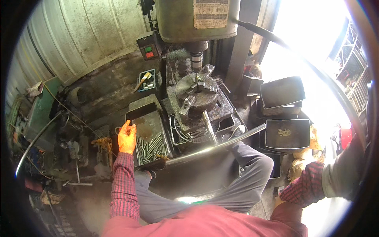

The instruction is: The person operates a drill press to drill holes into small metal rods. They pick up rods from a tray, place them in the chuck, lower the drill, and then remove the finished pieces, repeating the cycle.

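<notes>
My left hand (126, 138), in an orange glove, is over the left side of a metal tray (158, 118). Its fingers are bent together, and whatever they hold, if anything, cannot be made out. Short metal rods (151, 149) lie heaped in the tray's near part. At the far right my right hand (344, 175), in a pale grey glove, is raised to the end of a long curved lever (316, 71) from the drill press (197, 21). It looks closed on the lever, though the dark rim hides its fingers. Under the chuck (196, 61) stands a round fixture (195, 93) wet with oil.
A polished metal bar (217, 146) crosses before my knees. Dark bins (287, 134) are stacked on the right, one with small pieces inside. Beyond the tray lies a brush (143, 81) in a small box. A switch box (148, 46) with green and red buttons hangs beside the press.
</notes>
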Available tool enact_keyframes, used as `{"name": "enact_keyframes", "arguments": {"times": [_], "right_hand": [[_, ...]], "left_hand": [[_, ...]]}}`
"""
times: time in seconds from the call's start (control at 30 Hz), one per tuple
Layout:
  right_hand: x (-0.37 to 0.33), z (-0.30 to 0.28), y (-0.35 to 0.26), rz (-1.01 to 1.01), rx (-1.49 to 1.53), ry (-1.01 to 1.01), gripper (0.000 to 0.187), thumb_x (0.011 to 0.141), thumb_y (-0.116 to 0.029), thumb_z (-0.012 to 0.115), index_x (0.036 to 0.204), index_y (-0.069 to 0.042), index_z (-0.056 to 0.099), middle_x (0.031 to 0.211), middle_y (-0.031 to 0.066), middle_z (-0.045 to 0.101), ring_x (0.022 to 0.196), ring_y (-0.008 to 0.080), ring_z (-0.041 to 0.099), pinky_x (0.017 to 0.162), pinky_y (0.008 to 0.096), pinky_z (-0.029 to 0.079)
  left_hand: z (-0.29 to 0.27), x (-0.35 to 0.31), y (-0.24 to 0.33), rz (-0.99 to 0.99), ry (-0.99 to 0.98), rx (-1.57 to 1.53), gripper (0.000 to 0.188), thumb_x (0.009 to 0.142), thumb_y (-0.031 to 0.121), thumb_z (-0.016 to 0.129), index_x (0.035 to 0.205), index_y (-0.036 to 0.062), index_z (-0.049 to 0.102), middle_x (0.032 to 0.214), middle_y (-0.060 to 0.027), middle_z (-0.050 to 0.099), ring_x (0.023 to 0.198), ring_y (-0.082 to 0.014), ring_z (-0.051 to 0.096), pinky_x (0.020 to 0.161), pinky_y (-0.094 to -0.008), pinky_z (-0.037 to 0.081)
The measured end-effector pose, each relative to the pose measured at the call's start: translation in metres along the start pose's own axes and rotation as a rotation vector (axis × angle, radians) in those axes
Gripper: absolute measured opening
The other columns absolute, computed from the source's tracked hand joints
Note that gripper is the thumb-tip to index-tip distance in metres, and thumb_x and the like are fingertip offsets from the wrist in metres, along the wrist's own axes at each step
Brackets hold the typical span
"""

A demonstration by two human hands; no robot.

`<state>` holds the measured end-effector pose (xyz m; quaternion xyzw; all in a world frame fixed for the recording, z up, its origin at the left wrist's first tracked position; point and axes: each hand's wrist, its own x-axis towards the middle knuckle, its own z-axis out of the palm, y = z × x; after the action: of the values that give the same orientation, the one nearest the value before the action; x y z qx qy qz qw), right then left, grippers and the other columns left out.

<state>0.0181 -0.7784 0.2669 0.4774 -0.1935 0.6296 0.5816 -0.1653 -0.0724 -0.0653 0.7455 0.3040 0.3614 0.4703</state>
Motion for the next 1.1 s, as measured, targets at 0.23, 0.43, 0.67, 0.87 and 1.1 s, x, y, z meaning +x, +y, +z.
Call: {"name": "enact_keyframes", "arguments": {"times": [0.23,0.43,0.67,0.87,1.1], "right_hand": [[0.033,-0.024,0.041,0.145,0.320,0.056,0.027,0.101,-0.038,0.074,0.089,-0.014,0.071,0.079,-0.0012,0.072,0.069,0.0138,0.068,0.061,0.0305,0.052],[0.041,-0.052,0.049,0.080,0.436,0.109,0.034,0.103,-0.039,0.075,0.075,-0.020,0.070,0.066,-0.0077,0.070,0.055,0.0105,0.066,0.051,0.0271,0.051],[0.032,-0.068,0.038,0.327,0.849,0.007,0.016,0.091,-0.027,0.089,0.086,-0.015,0.081,0.077,-0.0033,0.078,0.065,0.0120,0.073,0.056,0.0255,0.055],[0.023,-0.082,0.040,0.282,0.744,-0.133,0.015,0.090,-0.025,0.091,0.087,-0.013,0.082,0.079,-0.0032,0.079,0.066,0.0120,0.074,0.057,0.0259,0.056],[0.005,-0.076,0.037,0.164,0.571,-0.075,0.019,0.094,-0.033,0.087,0.086,-0.017,0.081,0.078,-0.0056,0.078,0.067,0.0124,0.075,0.058,0.0266,0.058]], "left_hand": [[0.032,-0.019,0.014,-0.028,-0.181,0.322,0.058,0.099,0.032,0.079,0.148,0.0051,0.064,0.116,-0.0115,0.078,0.108,-0.0242,0.073,0.097,-0.0385,0.056],[0.047,-0.019,0.040,0.040,-0.261,0.402,0.061,0.099,0.036,0.076,0.152,0.0092,0.060,0.128,-0.0181,0.075,0.118,-0.0326,0.072,0.102,-0.0432,0.055],[0.050,-0.025,0.050,0.145,-0.306,0.467,0.060,0.099,0.034,0.074,0.150,0.0056,0.059,0.124,-0.0191,0.074,0.118,-0.0374,0.071,0.102,-0.0471,0.054],[0.054,-0.028,0.045,0.172,-0.331,0.550,0.064,0.099,0.038,0.074,0.152,0.0062,0.058,0.124,-0.0177,0.074,0.120,-0.0379,0.068,0.103,-0.0486,0.053],[0.057,-0.031,0.044,0.154,-0.351,0.519,0.065,0.098,0.036,0.074,0.153,0.0057,0.057,0.129,-0.0202,0.073,0.121,-0.0391,0.068,0.105,-0.0490,0.052]]}}
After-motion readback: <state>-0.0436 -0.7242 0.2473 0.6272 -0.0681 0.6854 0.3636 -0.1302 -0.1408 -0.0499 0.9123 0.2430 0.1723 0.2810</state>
